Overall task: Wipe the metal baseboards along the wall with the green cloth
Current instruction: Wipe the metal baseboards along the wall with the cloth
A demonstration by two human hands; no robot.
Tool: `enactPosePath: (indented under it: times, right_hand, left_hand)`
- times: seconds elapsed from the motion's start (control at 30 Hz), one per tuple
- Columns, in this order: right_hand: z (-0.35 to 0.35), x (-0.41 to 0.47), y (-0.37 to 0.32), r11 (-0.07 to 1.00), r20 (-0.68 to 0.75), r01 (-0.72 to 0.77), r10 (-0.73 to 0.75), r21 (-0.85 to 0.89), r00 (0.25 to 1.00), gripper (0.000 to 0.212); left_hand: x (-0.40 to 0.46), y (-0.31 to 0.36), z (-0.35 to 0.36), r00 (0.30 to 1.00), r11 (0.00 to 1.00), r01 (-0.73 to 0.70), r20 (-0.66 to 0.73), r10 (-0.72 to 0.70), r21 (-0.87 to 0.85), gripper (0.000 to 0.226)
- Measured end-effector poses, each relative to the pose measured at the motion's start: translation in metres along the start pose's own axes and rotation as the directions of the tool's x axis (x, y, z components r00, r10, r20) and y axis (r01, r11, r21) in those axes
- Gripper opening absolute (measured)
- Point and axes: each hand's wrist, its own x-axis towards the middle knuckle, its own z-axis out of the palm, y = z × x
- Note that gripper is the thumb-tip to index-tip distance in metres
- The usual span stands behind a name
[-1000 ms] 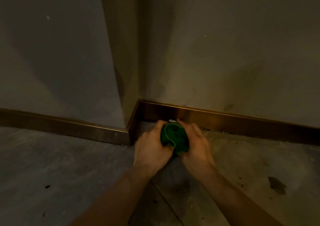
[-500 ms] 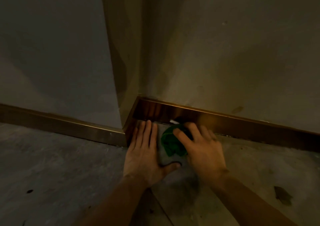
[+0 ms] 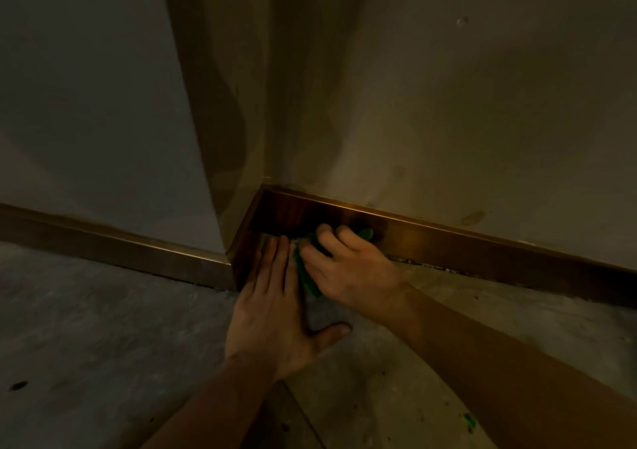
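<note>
Gripping the crumpled green cloth (image 3: pixel 307 276) against the glossy metal baseboard (image 3: pixel 448 241), the right hand (image 3: pixel 351 269) curls; left hand (image 3: pixel 275 317) lies flat, fingers spread.

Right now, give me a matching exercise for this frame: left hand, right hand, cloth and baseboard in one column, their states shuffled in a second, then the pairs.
Things:
1. left hand
2. right hand
3. cloth
4. baseboard

States:
A. shiny metal strip along the wall foot
B. flat on the floor, fingers spread
C. green, bunched under a hand
D. pressing the cloth at the baseboard

Pairs: 1-B, 2-D, 3-C, 4-A
</note>
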Motion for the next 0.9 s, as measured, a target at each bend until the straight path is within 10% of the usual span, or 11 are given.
enactPosePath:
  times: [0.9]
  right_hand:
    - [-0.021, -0.014, 0.011, 0.995, 0.410, -0.081, 0.100, -0.064, 0.906, 0.038]
  left_hand:
    - [0.000, -0.005, -0.001, 1.000, 0.999, -0.019, -0.018, 0.018, -0.031, 0.132]
